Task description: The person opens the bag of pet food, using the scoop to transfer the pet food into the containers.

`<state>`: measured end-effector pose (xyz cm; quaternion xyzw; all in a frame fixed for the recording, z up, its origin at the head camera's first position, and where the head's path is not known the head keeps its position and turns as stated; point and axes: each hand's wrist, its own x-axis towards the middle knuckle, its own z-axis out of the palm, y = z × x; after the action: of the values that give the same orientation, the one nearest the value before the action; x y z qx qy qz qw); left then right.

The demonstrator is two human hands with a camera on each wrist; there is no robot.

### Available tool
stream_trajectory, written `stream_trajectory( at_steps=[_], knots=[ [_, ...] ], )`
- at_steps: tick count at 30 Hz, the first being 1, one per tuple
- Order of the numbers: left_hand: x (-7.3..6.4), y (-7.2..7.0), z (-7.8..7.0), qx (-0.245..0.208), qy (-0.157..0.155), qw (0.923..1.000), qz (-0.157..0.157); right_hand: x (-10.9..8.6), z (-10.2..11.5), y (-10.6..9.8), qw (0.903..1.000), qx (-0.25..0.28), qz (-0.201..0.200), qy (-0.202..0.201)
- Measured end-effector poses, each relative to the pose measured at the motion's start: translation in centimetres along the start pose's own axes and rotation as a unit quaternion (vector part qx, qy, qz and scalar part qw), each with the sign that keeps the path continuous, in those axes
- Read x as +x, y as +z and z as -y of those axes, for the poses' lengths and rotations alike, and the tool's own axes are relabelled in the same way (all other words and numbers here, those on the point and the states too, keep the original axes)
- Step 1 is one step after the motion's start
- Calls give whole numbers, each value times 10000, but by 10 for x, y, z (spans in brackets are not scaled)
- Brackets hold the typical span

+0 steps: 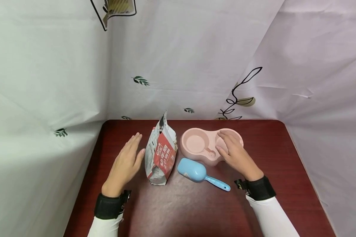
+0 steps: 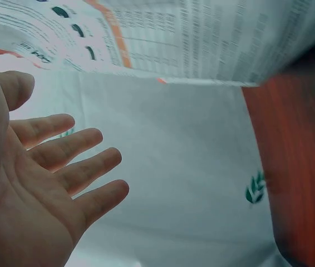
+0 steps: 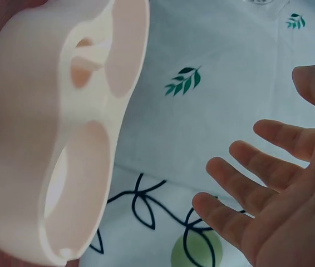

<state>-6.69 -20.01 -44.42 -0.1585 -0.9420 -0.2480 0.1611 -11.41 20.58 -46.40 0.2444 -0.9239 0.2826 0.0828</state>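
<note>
My left hand (image 1: 123,166) is held out beside a red and white printed bag (image 1: 167,152), its fingers straight and apart from one another in the left wrist view. The bag's printed side (image 2: 174,39) fills the top of that view. Over the right bowl of a pink double pet bowl (image 1: 209,141) hangs my right hand (image 1: 235,154), fingers extended and holding nothing. In the right wrist view the pink bowl (image 3: 26,122) stands to the left, away from the fingers. A blue scoop (image 1: 192,169) lies between the bag and the bowl, its handle pointing to the lower right.
All these things stand on a dark red-brown table (image 1: 270,141) with rounded far corners. White cloth (image 1: 178,65) with leaf prints hangs behind and along both sides of the table. A black band (image 1: 259,188) is strapped round each wrist.
</note>
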Motion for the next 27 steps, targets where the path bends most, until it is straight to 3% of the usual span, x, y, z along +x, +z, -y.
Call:
stream_trajectory(
  at_steps=[11, 21, 27],
  knots=[
    [58, -9, -20, -752, 241, 9968, 101, 31, 33, 4, 9996, 201, 116, -132],
    [98, -9, -37, -929, -451, 9935, 477, 65, 56, 8, 9987, 65, 103, -488],
    [113, -3, -47, -811, -567, 9930, 652, 89, 71, 18, 9968, 216, -1, -772]
  ],
)
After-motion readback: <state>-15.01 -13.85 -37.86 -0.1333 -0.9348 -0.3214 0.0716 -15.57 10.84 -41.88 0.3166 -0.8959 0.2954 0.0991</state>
